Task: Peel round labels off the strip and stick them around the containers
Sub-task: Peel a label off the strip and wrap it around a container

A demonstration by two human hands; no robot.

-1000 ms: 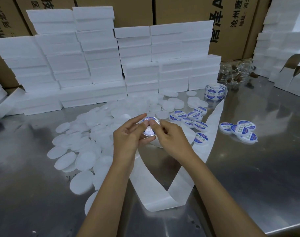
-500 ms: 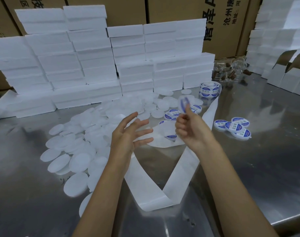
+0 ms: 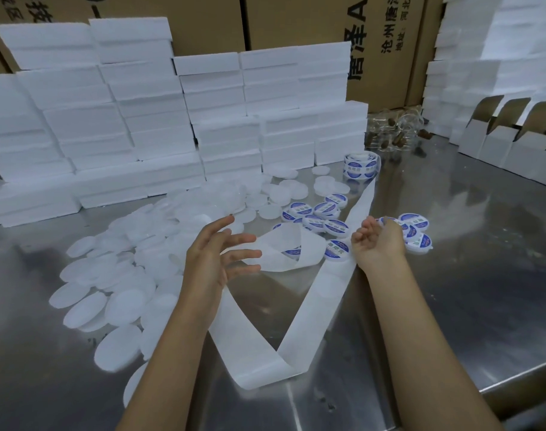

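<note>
Fingers point(image 3: 234, 241) of the left hand point(image 3: 209, 259) are spread and relaxed, holding nothing, above the loose end of the white backing strip point(image 3: 299, 334). Right hand point(image 3: 379, 244) has its fingers curled, at the small group of labelled containers point(image 3: 416, 233); we cannot tell whether it grips one. The strip runs from the label roll point(image 3: 360, 166), toward the counter's point(image 3: 467, 275) far edge, down to a fold near the near edge, then back up under the left hand. More labelled containers point(image 3: 319, 214) lie mid-counter between the hands and the roll. Unlabelled white containers point(image 3: 110, 287) are heaped toward the left side. Stacked white boxes point(image 3: 141, 113) line the far edge.
</note>
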